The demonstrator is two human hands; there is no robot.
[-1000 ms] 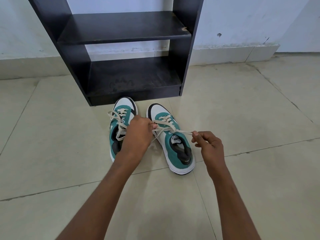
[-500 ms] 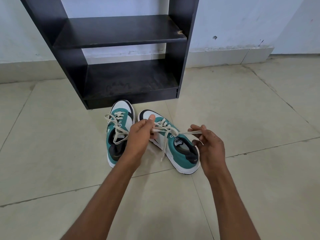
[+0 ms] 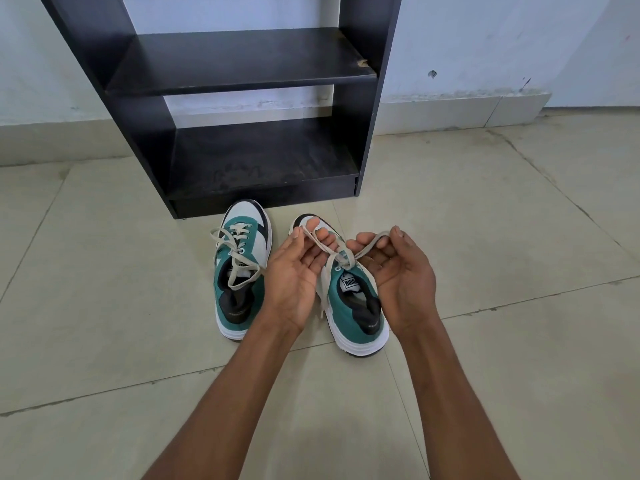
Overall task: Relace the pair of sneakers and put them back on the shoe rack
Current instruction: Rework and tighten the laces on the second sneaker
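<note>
Two teal-and-white low-top sneakers on a beige tiled floor (image 3: 104,306), toes toward a black wooden shoe rack (image 3: 242,64) (both shelves bare). The left sneaker (image 3: 240,271) stands just beside the right sneaker (image 3: 356,306), its laces loose. Above the right sneaker, the left hand (image 3: 298,268) and right hand (image 3: 398,271), palms turned up, each pinch one end of its cream flat lace (image 3: 341,258), the strands crossing between them.
</note>
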